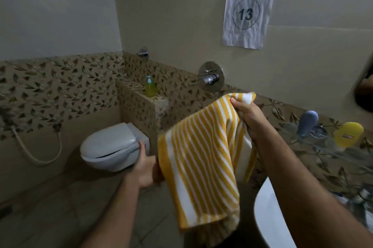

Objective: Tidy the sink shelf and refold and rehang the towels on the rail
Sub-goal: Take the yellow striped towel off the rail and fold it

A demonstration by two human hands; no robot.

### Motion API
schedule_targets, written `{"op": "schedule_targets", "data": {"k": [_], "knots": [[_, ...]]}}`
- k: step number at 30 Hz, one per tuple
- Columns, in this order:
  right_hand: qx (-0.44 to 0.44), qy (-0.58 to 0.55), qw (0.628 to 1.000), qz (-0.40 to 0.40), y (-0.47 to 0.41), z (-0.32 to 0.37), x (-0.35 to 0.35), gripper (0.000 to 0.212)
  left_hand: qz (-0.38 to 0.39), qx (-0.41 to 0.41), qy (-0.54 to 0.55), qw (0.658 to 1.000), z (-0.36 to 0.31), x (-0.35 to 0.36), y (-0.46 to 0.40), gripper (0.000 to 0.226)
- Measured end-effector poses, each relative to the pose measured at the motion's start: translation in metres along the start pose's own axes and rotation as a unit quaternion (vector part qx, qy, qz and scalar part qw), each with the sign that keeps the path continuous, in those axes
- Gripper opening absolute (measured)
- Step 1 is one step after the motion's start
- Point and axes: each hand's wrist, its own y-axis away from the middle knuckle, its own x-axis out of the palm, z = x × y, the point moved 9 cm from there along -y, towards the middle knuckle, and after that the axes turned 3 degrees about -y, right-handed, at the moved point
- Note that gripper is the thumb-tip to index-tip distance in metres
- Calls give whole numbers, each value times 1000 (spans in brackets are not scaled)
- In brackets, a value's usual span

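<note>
I hold a yellow striped towel (199, 158) stretched between my hands in front of me. My right hand (250, 118) pinches its upper corner, high and farther out. My left hand (146, 169) grips the lower left edge, nearer me. The towel's top edge slopes up to the right; the rest hangs down beside the sink (268, 219). I see no rail.
</note>
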Motion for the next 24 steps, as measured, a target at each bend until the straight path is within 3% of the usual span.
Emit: {"op": "schedule_targets", "data": {"k": [2, 4, 8, 12, 16, 24], "knots": [[18, 10, 999, -29, 1, -13, -15, 15, 33, 8, 11, 999, 18, 9, -5, 102], [27, 15, 998, -52, 2, -21, -34, 16, 1, 65, -6, 998, 5, 8, -4, 77], [27, -20, 997, -72, 5, -17, -57, 17, 31, 120, 35, 992, -18, 3, -12, 108], [47, -11, 995, -87, 10, -23, -67, 20, 59, 92, -51, 993, 4, 29, -15, 97], [80, 17, 990, -115, 15, -29, -87, 26, -27, 141, -78, 987, -17, 28, -12, 57], [164, 54, 982, -69, 23, -23, -99, 24, -75, 190, -92, 974, -52, 27, 4, 84]]}}
